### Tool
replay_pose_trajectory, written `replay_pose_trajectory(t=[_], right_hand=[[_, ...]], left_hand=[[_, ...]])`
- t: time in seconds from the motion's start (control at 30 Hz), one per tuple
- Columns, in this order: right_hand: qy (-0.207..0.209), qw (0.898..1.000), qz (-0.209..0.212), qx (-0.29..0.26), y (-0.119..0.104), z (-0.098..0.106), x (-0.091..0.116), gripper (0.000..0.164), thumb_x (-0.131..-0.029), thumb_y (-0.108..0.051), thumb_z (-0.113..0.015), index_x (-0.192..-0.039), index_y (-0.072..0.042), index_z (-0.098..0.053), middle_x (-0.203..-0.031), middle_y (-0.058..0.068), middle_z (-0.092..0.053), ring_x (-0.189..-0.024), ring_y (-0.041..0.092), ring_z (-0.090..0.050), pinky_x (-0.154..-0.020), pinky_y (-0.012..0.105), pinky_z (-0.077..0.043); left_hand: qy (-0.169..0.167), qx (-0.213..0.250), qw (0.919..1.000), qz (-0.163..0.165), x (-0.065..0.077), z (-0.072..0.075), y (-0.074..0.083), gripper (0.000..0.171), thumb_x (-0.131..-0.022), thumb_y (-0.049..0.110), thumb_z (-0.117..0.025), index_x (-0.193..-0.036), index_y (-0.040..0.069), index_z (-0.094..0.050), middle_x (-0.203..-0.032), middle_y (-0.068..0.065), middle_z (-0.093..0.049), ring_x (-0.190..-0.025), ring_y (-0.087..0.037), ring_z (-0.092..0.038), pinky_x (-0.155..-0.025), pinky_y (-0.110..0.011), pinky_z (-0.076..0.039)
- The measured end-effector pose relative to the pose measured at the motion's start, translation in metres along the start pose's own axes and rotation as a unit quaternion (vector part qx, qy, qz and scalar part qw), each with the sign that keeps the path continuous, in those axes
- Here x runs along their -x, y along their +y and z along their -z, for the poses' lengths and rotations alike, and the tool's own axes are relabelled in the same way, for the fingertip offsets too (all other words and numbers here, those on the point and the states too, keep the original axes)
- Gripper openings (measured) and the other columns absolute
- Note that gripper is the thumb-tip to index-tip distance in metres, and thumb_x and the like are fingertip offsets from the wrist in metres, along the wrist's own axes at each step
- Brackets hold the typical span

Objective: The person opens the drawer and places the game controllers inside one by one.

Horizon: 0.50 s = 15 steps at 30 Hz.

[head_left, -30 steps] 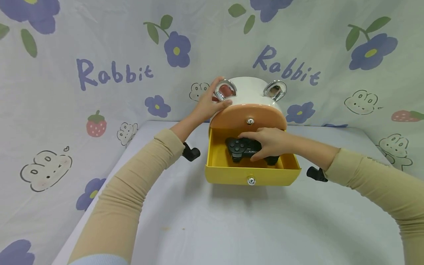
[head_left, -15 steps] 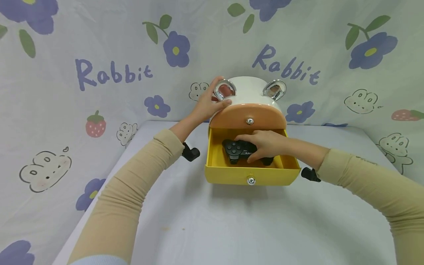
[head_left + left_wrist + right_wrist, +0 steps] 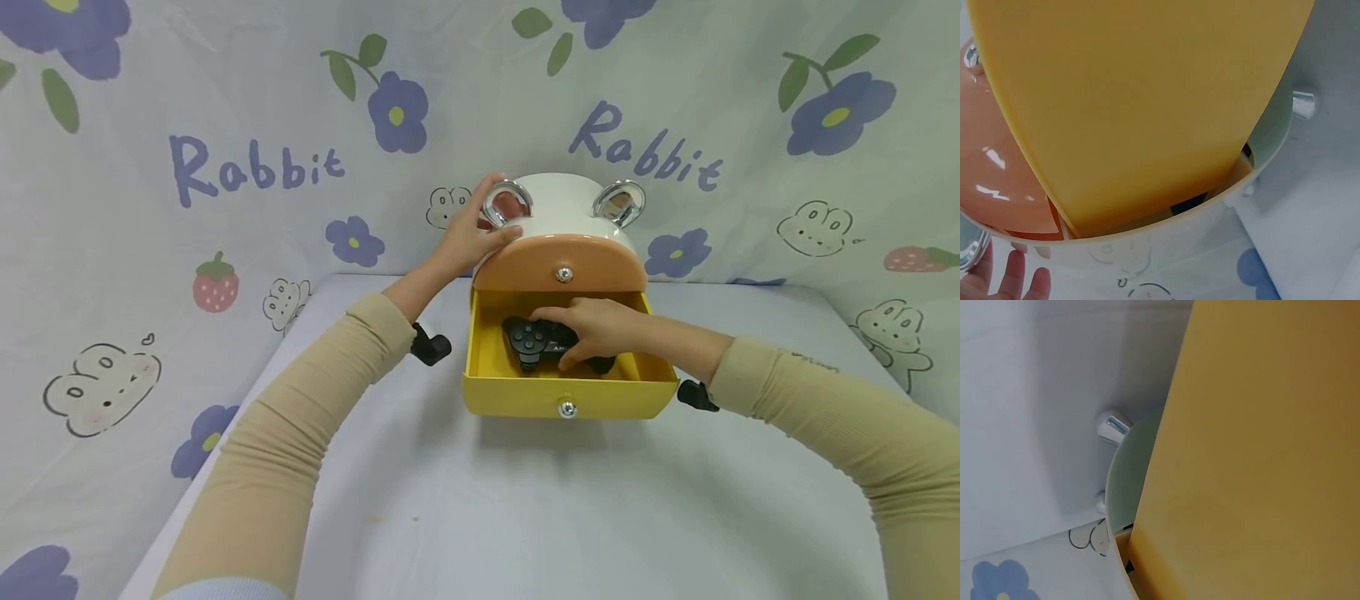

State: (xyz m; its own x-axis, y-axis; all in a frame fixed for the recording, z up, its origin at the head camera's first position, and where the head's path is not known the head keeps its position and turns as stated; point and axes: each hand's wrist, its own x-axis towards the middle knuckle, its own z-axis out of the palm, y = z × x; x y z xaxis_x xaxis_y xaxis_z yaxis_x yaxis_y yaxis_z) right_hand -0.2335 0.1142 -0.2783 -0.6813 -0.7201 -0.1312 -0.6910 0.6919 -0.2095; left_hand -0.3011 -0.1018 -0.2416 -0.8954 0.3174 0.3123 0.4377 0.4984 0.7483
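A small drawer box with a white domed shell (image 3: 566,196), two chrome ears and an orange upper drawer front (image 3: 558,260) stands at the back of the table. Its yellow lower drawer (image 3: 525,398) is pulled out. Inside lies a black game controller (image 3: 528,340), its right part hidden under my right hand (image 3: 603,327), which grips it with thumb in front and fingers behind. My left hand (image 3: 468,237) rests against the shell's upper left side, thumb and fingers spread around the left ear (image 3: 507,204). In the left wrist view, fingertips (image 3: 1015,275) show beside the shell.
White cloth covers the table (image 3: 525,508). Behind it hangs a printed curtain (image 3: 262,100) with flowers and rabbits. A chrome foot (image 3: 1113,428) shows beneath the box, and a silver knob (image 3: 567,409) sticks out from the yellow drawer.
My right hand and the controller have shifted slightly to the left within the yellow drawer, mostly in the first half second. The left hand and the box have stayed in place.
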Motion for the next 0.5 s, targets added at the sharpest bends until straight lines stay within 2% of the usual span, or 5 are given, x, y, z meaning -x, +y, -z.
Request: replay_pose_trajectory(t=[0.17,0.5], right_hand=[[0.009,1.0,0.003,0.001,0.0014,-0.0017,-0.0009,0.077,-0.07,-0.033,-0.079,-0.136,-0.016,-0.043,-0.104,0.007,-0.06,-0.091,0.02,-0.053,-0.084,0.036,-0.047],[0.02,1.0,0.009,-0.019,0.0043,-0.0043,-0.0015,0.078,-0.07,-0.027,-0.079,-0.137,-0.014,-0.041,-0.115,0.01,-0.06,-0.102,0.022,-0.055,-0.093,0.04,-0.044]], left_hand=[[-0.001,0.003,1.0,0.003,-0.0005,0.0002,-0.0002,0.078,-0.083,0.032,-0.067,-0.145,0.028,-0.02,-0.141,-0.008,-0.036,-0.106,-0.027,-0.049,-0.092,-0.042,-0.042],[0.0,0.002,1.0,-0.003,-0.0003,-0.0003,-0.0009,0.078,-0.083,0.031,-0.067,-0.145,0.027,-0.019,-0.143,-0.007,-0.034,-0.107,-0.026,-0.049,-0.092,-0.042,-0.041]])
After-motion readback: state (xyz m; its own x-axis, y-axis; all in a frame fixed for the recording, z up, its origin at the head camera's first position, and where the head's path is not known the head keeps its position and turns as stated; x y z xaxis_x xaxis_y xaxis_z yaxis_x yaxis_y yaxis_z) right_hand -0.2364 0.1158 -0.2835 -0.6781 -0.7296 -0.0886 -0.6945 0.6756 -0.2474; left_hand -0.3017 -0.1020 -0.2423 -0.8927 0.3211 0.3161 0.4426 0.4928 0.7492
